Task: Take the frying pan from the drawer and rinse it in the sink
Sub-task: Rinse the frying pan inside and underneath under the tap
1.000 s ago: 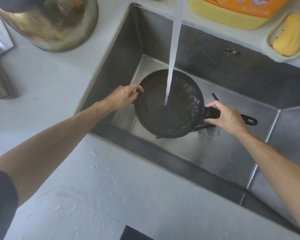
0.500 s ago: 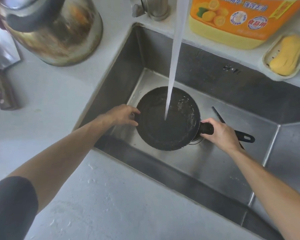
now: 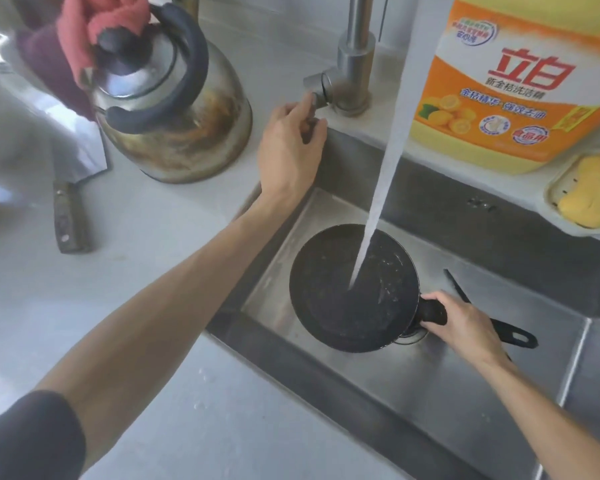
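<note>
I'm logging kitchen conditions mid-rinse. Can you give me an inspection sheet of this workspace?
Surface: pale countertop, a few droplets.
Job's things: frying pan in sink under running water.
Clutter: kettle, knife, detergent jug, soap in dish.
Hands: left hand at faucet lever; right hand gripping pan handle.
Cables: nothing seen.
Surroundings: red cloth above kettle.
</note>
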`<state>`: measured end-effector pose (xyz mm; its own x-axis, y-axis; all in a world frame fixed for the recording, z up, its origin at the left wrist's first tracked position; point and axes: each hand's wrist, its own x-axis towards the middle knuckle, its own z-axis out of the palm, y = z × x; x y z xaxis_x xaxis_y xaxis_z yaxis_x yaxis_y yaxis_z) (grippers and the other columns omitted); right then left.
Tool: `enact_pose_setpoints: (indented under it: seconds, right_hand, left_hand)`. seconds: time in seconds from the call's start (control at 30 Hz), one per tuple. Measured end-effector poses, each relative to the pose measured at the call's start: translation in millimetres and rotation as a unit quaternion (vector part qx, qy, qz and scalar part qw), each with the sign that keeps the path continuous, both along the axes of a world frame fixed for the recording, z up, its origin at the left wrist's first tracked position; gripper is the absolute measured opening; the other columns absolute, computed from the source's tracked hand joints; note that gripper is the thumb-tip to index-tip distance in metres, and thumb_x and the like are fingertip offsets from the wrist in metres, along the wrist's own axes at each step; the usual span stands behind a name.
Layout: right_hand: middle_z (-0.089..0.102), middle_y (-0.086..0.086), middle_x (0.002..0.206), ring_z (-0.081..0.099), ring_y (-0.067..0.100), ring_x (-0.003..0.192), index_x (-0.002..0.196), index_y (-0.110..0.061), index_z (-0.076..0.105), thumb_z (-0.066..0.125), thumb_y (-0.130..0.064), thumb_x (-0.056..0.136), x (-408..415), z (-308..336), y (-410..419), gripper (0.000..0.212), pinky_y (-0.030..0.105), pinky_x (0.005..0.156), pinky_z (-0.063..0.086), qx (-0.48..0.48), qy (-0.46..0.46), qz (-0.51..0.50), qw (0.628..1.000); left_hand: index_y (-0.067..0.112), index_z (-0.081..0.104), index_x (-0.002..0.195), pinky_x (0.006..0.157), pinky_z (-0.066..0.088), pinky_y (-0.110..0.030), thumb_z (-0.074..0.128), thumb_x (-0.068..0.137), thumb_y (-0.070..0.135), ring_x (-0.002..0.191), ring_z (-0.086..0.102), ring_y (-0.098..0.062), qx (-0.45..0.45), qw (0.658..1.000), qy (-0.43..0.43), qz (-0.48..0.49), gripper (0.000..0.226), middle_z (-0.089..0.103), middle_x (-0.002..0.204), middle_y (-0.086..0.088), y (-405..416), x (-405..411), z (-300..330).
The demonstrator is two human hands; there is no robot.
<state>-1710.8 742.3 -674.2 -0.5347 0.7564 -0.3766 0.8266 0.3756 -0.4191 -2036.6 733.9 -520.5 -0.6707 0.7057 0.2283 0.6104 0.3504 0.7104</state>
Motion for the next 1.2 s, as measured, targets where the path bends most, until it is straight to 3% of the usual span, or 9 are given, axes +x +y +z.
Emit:
enact_pose_setpoints:
  seconds: [0.23, 0.33, 0.43, 0.5, 0.57, 0.63, 0.93, 1.07, 1.2]
  right_hand:
    - [0.069, 0.000, 0.107, 0.065, 0.025, 0.095, 0.110, -0.023, 0.057, 0.078, -0.024, 0.072, -0.2, 2.0, 1.3, 0.044, 0.032, 0.069, 0.042, -0.016, -0.021, 0.021, 0.999]
    - [0.066, -0.002, 0.114, 0.064, 0.025, 0.099, 0.112, -0.026, 0.052, 0.076, -0.029, 0.074, -1.3, 4.7, 2.8, 0.045, 0.036, 0.073, 0.046, -0.025, -0.040, 0.037, 0.998]
    - [0.064, -0.005, 0.117, 0.062, 0.024, 0.101, 0.113, -0.027, 0.050, 0.072, -0.037, 0.077, -1.8, 6.7, 3.7, 0.044, 0.037, 0.077, 0.047, -0.029, -0.047, 0.042, 0.998]
    - [0.063, -0.007, 0.118, 0.062, 0.024, 0.102, 0.113, -0.027, 0.048, 0.069, -0.040, 0.079, -2.9, 6.1, 3.9, 0.043, 0.035, 0.074, 0.045, -0.030, -0.050, 0.049, 0.997]
    - [0.064, -0.007, 0.116, 0.062, 0.024, 0.098, 0.111, -0.027, 0.047, 0.069, -0.039, 0.078, -4.7, 4.8, 5.0, 0.041, 0.033, 0.071, 0.041, -0.035, -0.050, 0.044, 0.997]
    - [0.067, -0.006, 0.110, 0.061, 0.026, 0.090, 0.105, -0.030, 0.048, 0.072, -0.038, 0.075, -5.9, 2.7, 6.9, 0.039, 0.034, 0.070, 0.041, -0.056, -0.043, 0.017, 0.997]
    - [0.070, -0.003, 0.108, 0.062, 0.024, 0.104, 0.103, -0.031, 0.054, 0.075, -0.035, 0.072, -4.6, 2.9, 3.2, 0.038, 0.039, 0.083, 0.046, -0.064, -0.018, -0.033, 0.997]
    - [0.065, -0.006, 0.076, 0.063, 0.030, 0.087, 0.107, -0.028, 0.057, 0.073, -0.036, 0.075, 6.2, 11.0, -15.2, 0.037, 0.033, 0.069, 0.037, -0.004, -0.013, -0.029, 0.999]
    - [0.041, -0.019, 0.054, 0.051, 0.024, 0.068, 0.103, -0.029, 0.060, 0.076, -0.036, 0.072, 15.8, 22.2, -22.8, 0.035, 0.032, 0.066, 0.034, -0.001, -0.005, -0.042, 0.999]
  left_hand:
    - [0.018, 0.049, 0.133, 0.075, 0.050, -0.027, 0.051, 0.087, 0.022, 0.087, 0.057, -0.015, -0.030, 0.988, 0.109, -0.109, 0.046, 0.056, 0.111, -0.006, 11.4, 0.1, 2.0]
    - [0.026, 0.040, 0.140, 0.074, 0.047, -0.024, 0.050, 0.086, 0.025, 0.093, 0.055, -0.012, -0.043, 0.988, 0.068, -0.133, 0.055, 0.056, 0.115, -0.003, -12.0, -11.1, -4.9]
    - [0.030, 0.056, 0.122, 0.084, 0.051, -0.030, 0.053, 0.084, 0.030, 0.100, 0.061, -0.014, -0.101, 0.985, 0.023, -0.137, 0.038, 0.063, 0.114, 0.002, -59.7, -10.6, -48.1]
    - [0.029, 0.061, 0.113, 0.092, 0.049, -0.037, 0.057, 0.086, 0.033, 0.107, 0.060, -0.022, -0.283, 0.932, -0.004, -0.224, 0.028, 0.064, 0.118, -0.003, -83.5, -9.8, -80.4]
    - [0.027, 0.059, 0.118, 0.097, 0.044, -0.036, 0.061, 0.086, 0.034, 0.113, 0.055, -0.026, -0.453, 0.841, -0.049, -0.292, 0.032, 0.060, 0.123, -0.007, -94.1, -10.3, -104.3]
    - [0.027, 0.058, 0.122, 0.098, 0.040, -0.033, 0.062, 0.086, 0.034, 0.116, 0.053, -0.025, -0.510, 0.797, -0.072, -0.315, 0.036, 0.059, 0.125, -0.005, -98.2, -10.4, -119.5]
    - [0.023, 0.054, 0.127, 0.089, 0.046, -0.034, 0.063, 0.082, 0.017, 0.110, 0.058, -0.027, -0.492, 0.825, 0.006, -0.278, 0.046, 0.065, 0.116, -0.008, -90.3, 0.1, -142.9]
    - [0.022, 0.058, 0.122, 0.084, 0.049, -0.031, 0.056, 0.084, 0.011, 0.099, 0.063, -0.024, -0.400, 0.885, 0.014, -0.240, 0.039, 0.069, 0.112, 0.003, -101.0, -10.0, -131.0]
    - [0.032, 0.051, 0.128, 0.081, 0.045, -0.032, 0.062, 0.086, 0.032, 0.105, 0.060, -0.024, -0.443, 0.840, 0.069, -0.306, 0.044, 0.064, 0.120, 0.002, -109.1, -16.3, -114.3]
